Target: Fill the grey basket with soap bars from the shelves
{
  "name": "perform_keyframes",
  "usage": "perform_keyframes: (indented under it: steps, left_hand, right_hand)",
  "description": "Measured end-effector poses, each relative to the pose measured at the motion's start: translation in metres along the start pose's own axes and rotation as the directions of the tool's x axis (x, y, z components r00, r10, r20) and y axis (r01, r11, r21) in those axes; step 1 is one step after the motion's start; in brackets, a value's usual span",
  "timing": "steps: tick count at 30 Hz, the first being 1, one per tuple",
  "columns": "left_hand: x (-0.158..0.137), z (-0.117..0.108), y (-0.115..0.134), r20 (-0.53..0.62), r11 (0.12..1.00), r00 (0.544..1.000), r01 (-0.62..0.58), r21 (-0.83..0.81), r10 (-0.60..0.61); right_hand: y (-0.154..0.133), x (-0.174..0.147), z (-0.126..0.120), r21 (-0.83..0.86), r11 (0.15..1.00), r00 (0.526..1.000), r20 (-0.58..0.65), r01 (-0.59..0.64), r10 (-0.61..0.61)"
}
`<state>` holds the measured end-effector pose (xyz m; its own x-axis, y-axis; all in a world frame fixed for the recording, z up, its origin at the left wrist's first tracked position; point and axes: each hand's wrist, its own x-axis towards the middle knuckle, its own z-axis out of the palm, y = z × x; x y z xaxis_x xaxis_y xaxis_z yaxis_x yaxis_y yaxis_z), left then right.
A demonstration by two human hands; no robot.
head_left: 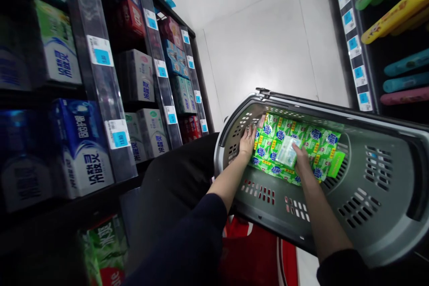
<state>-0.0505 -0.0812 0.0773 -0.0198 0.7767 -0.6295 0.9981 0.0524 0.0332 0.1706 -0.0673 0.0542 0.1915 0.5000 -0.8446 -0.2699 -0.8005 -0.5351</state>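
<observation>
A grey shopping basket (395, 232) with slotted walls holds rows of green packs (268, 143) with blue oval labels and yellow print. On top of those rows, my right hand (301, 158) grips a small pale green-and-white pack (286, 152) by its right side. My left hand (247, 140) is inside the basket's left end, fingers stretched out along the edge of the green packs. Beyond its fingertips lies a small pinkish item (262, 120), too small to make out. One green pack (336, 164) sits at the right end of the rows.
Shelves (97, 76) of boxed goods with price tags stand at my left. Another rack (372, 53) at right holds yellow, green, blue and pink long packages. Pale floor tiles (254, 40) run between them. A red bag-like item (251, 254) is under the basket.
</observation>
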Motion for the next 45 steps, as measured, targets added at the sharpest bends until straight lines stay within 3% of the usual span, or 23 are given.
perform_keyframes:
  steps: [5,8,12,15,18,21,25,30,38,41,45]
  left_hand:
    - [-0.028,0.018,0.008,0.056,0.995,0.994,0.093,-0.023,-0.092]
    - [-0.050,0.022,0.016,0.090,0.990,0.988,0.133,-0.048,-0.128]
    - [-0.077,0.017,0.038,0.149,0.943,0.958,0.270,-0.193,-0.244]
    - [-0.083,0.014,0.053,0.333,0.766,0.857,0.506,-0.396,-0.394]
    - [-0.077,0.014,0.053,0.478,0.642,0.779,0.615,-0.457,-0.406]
    - [-0.071,0.016,0.039,0.537,0.604,0.762,0.631,-0.487,-0.362]
    - [-0.069,0.015,0.020,0.556,0.600,0.777,0.603,-0.525,-0.294]
    - [-0.066,0.015,0.013,0.589,0.594,0.766,0.606,-0.529,-0.257]
    - [-0.066,0.017,0.014,0.578,0.664,0.782,0.562,-0.493,-0.232]
    - [-0.075,0.011,0.028,0.567,0.718,0.791,0.532,-0.449,-0.231]
    - [-0.102,0.002,0.074,0.554,0.808,0.791,0.492,-0.325,-0.259]
  right_hand:
    - [-0.008,0.007,0.089,0.065,0.998,0.973,0.230,0.018,-0.033]
    - [-0.007,0.005,0.114,0.114,0.993,0.967,0.253,-0.031,0.001]
    - [-0.006,0.000,0.109,0.073,0.996,0.975,0.222,-0.047,0.030]
    - [-0.007,-0.003,0.093,-0.044,0.995,0.980,0.171,-0.094,0.100]
    - [-0.007,-0.003,0.081,-0.084,0.993,0.981,0.168,-0.084,0.097]
    - [-0.005,-0.003,0.075,-0.088,0.995,0.975,0.214,-0.037,0.055]
    - [0.002,-0.003,0.074,-0.059,0.998,0.967,0.252,-0.008,0.023]
    - [0.000,0.001,0.072,-0.061,0.998,0.956,0.291,-0.013,0.031]
    - [0.011,-0.004,0.084,-0.233,0.971,0.901,0.430,0.048,0.059]
    - [0.031,-0.014,0.095,-0.280,0.956,0.895,0.444,0.085,0.051]
    - [0.053,-0.024,0.101,-0.372,0.918,0.906,0.423,0.139,0.034]
